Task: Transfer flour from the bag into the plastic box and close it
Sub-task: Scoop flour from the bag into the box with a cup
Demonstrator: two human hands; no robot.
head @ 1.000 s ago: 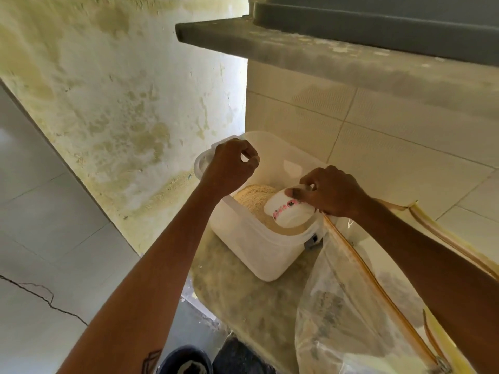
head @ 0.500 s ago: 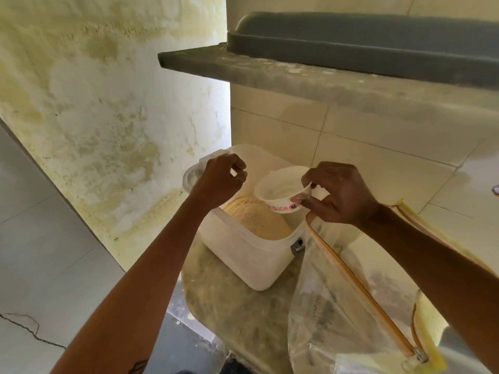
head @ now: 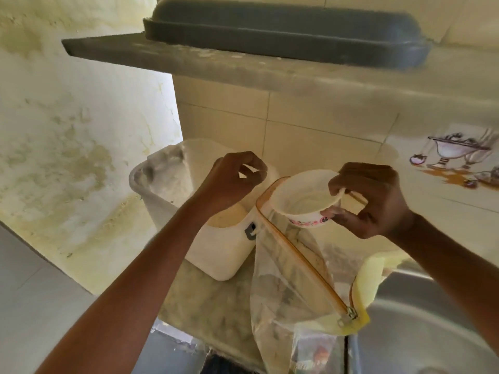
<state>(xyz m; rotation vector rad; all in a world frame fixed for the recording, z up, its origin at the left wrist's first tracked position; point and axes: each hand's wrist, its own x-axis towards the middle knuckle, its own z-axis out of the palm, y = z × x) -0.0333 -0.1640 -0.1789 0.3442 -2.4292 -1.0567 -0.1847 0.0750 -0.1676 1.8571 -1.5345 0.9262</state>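
A white plastic box point(head: 224, 255) stands open on the counter with a heap of flour point(head: 229, 215) inside. Its translucent lid point(head: 194, 155) is raised at the back. My left hand point(head: 232, 182) hovers over the box with fingers curled, pinching the lid's edge. To the right, my right hand point(head: 372, 201) pinches the rim of a small white bowl point(head: 310, 203) with a red pattern. The bowl is upright, looks empty, and sits at the open mouth of a clear zipper bag point(head: 283, 279) with an orange zip.
The stone counter point(head: 213, 306) is narrow and drops off at the left and front. A steel sink point(head: 432, 336) lies at the lower right. Overhead, a stone shelf point(head: 297, 74) carries a dark tray point(head: 270, 28). Tiled wall behind.
My right hand lifted the bowl out of the box, turned it upright and carried it right to the bag's mouth. My left hand stayed at the box.
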